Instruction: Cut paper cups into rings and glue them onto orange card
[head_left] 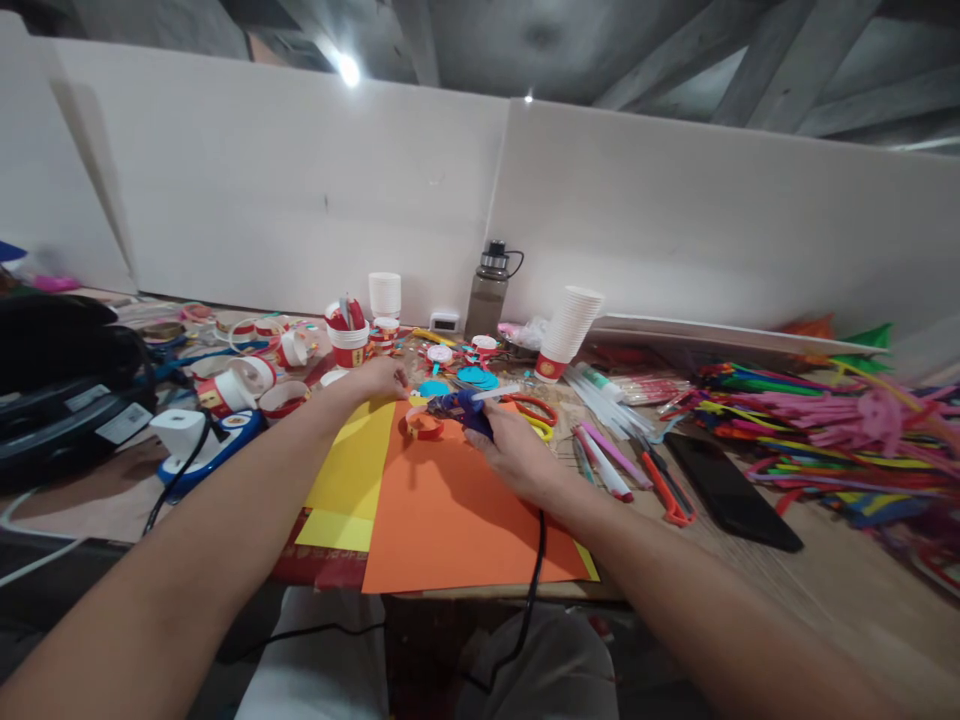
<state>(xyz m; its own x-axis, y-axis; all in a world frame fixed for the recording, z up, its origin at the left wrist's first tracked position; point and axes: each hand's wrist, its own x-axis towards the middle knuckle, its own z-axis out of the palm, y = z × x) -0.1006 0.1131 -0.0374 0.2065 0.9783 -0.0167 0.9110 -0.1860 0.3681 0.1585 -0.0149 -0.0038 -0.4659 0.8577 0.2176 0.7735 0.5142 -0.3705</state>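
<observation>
My right hand [514,450] is wrapped round a blue glue gun [472,405], whose nozzle points left and whose black cord hangs down over the table edge. Beneath it lies an orange sheet [450,510], partly over yellow sheets [349,480]. A small red ring-shaped piece [421,427] rests near the orange sheet's top edge, by the gun's nozzle. My left hand [382,378] is beyond the yellow sheet's top edge, its fingers pinched together; what is between them is too small to make out. Blue paper discs [478,378] lie just behind the gun.
Stacked paper cups [571,325] and a bottle [487,290] stand at the back. Right are markers [604,462], a cutter [664,490], a black phone [731,490] and colourful pipe cleaners [840,420]. Left are cut cup pieces [229,390] and a blue-and-white power strip [225,450].
</observation>
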